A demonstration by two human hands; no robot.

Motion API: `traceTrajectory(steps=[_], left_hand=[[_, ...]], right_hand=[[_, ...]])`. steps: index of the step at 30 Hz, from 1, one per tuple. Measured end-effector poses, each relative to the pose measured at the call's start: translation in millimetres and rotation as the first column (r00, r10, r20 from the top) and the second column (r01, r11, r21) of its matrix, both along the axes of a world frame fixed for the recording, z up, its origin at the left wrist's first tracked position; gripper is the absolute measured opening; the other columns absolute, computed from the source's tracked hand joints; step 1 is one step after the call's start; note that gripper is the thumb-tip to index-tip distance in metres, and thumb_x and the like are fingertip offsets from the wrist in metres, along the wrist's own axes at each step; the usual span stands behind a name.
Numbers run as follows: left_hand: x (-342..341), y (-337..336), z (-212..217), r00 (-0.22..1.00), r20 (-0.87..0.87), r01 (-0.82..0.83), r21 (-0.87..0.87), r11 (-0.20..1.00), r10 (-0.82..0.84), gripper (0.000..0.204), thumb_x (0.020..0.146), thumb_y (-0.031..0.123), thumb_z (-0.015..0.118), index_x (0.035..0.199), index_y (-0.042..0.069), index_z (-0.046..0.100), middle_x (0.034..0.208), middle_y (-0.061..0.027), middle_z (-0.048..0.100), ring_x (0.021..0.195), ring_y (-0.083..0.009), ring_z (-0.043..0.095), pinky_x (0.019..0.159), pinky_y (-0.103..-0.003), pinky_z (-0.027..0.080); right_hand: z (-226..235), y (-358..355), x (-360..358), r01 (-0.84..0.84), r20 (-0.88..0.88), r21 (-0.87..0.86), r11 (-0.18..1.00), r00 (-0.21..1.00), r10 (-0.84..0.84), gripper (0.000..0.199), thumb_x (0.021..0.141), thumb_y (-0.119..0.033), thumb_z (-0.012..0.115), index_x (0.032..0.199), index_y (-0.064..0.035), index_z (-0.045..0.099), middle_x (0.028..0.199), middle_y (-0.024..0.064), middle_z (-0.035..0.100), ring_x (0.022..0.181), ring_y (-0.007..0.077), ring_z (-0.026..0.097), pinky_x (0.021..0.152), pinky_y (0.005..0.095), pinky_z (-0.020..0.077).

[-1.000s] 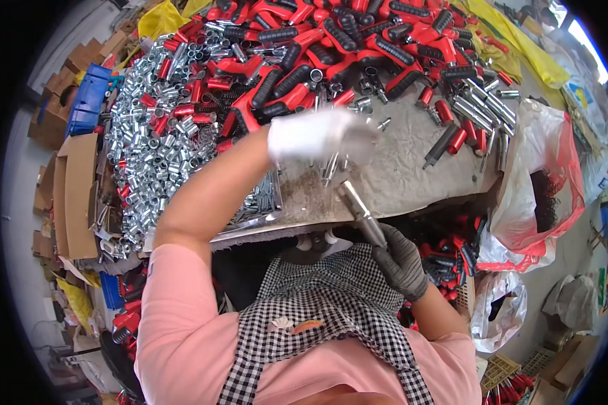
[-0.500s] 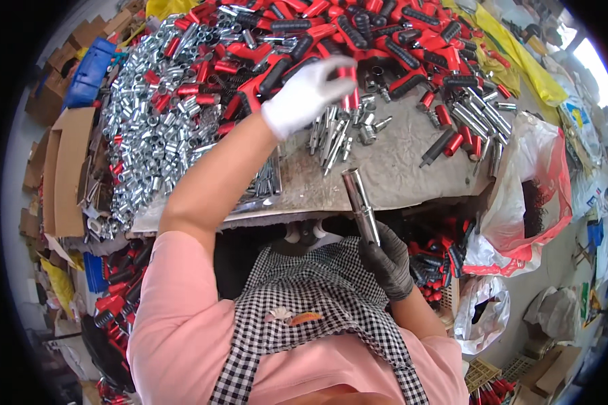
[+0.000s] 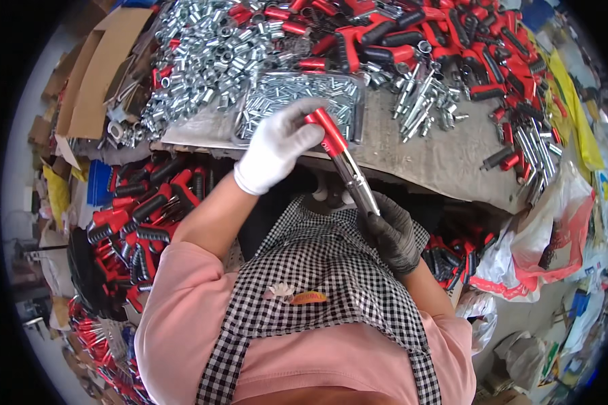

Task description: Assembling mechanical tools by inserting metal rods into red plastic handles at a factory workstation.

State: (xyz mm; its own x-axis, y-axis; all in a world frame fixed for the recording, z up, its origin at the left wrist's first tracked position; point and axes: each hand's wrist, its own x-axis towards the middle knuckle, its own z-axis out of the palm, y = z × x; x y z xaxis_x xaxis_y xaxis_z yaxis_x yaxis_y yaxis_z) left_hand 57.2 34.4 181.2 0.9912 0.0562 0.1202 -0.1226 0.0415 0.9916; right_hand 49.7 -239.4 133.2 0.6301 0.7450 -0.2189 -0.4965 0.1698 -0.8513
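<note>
My right hand (image 3: 393,233), in a dark grey glove, grips the lower end of a shiny chrome tube (image 3: 355,181) with a slot in its side. The tube tilts up and to the left, in front of the checked apron. A red metal sleeve (image 3: 331,138) sits in line with the tube at its upper end. My left hand (image 3: 277,143), gloved in white, has its thumb and fingers closed around the top of that sleeve. Just behind it is a clear plastic tray (image 3: 361,111) of small metal pins.
Loose silver collars (image 3: 203,74) are heaped at the table's left. Red tool bodies with black grips (image 3: 392,44) pile up at the back. Slim metal rods (image 3: 417,101) lie on the table covering (image 3: 446,162). A plastic bag (image 3: 547,250) hangs at the right; a cardboard box (image 3: 101,74) stands left.
My left hand has come back from the pile toward me, bringing the red sleeve to the upper end of the chrome tube. My right hand still holds the tube. The view has shifted left.
</note>
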Motion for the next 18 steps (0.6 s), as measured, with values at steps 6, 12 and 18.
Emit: traceTrajectory(steps=[6, 12, 18], left_hand=[[-31.8, -9.6, -19.7, 0.988, 0.017, 0.154, -0.27, 0.95, -0.155, 0.057, 0.097, 0.028, 0.059, 0.137, -0.008, 0.04, 0.108, -0.0147, 0.064, 0.1, -0.0225, 0.064, 0.088, -0.033, 0.051], [-24.3, -12.4, -22.8, 0.98, 0.032, 0.186, -0.492, 0.851, -0.195, 0.07, 0.092, 0.038, 0.064, 0.142, 0.0, 0.032, 0.109, -0.0171, 0.06, 0.098, -0.0271, 0.064, 0.088, -0.041, 0.053], [-41.0, -13.3, -26.7, 0.96, 0.069, 0.236, -0.719, 0.654, -0.271, 0.06, 0.1, 0.029, 0.051, 0.148, 0.006, 0.024, 0.11, -0.0141, 0.057, 0.093, -0.0261, 0.063, 0.085, -0.04, 0.053]], right_hand=[[1.5, 41.4, -21.0, 0.064, 0.179, 0.008, 0.998, 0.982, -0.065, 0.061, 0.091, -0.028, 0.067, 0.139, 0.0008, 0.043, 0.079, 0.0003, 0.056, 0.058, 0.0057, 0.047, 0.051, 0.0193, 0.0376], [-3.4, 63.8, -26.5, -0.038, -0.042, 0.203, 0.978, 0.998, 0.047, 0.064, 0.091, -0.039, 0.066, 0.137, -0.0004, 0.043, 0.076, 0.0049, 0.056, 0.056, 0.0106, 0.05, 0.05, 0.0227, 0.0392], [-28.1, 75.8, -26.8, -0.195, -0.195, 0.363, 0.911, 0.94, 0.279, 0.069, 0.089, -0.044, 0.066, 0.138, -0.0015, 0.043, 0.084, 0.0096, 0.059, 0.069, 0.0182, 0.054, 0.063, 0.0316, 0.0462]])
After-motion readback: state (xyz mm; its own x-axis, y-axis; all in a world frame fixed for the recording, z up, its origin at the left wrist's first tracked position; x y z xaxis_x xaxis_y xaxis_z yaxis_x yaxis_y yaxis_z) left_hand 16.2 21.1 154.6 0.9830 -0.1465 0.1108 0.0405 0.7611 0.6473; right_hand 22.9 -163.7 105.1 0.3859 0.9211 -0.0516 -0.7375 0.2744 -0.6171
